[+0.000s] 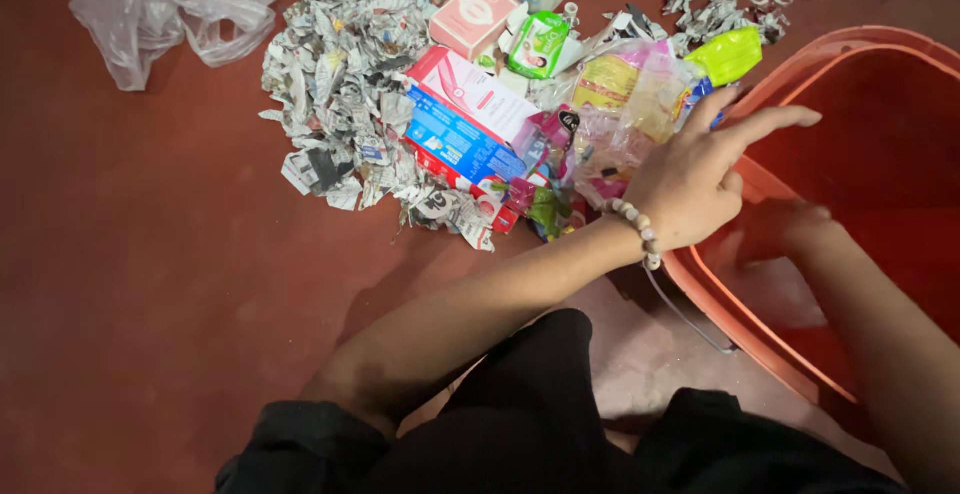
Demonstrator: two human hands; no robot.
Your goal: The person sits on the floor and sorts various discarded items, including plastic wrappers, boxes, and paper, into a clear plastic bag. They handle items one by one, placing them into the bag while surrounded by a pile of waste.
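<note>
At far left a crumpled clear plastic bag (175,9) lies on the red floor (150,254), well apart from the heap. Next comes a mound of torn newspaper scraps (335,84), and against its right edge flat cartons: a red-and-white box (470,89) over a blue box (460,144), a pink box (472,16) and a green sachet (537,44) beyond. Shiny wrappers (625,104) pile up just beside the orange tub (800,74). The left hand (700,179), a bead bracelet (640,232) at its wrist, hovers spread over the tub's near rim, fingers extended, pinching nothing visible. The right hand (780,234) reaches down inside the tub; blurred, so I cannot tell whether it grips anything. Judging by this, steadying the rim while gathering wrappers in small loose handfuls would keep scraps from scattering.
</note>
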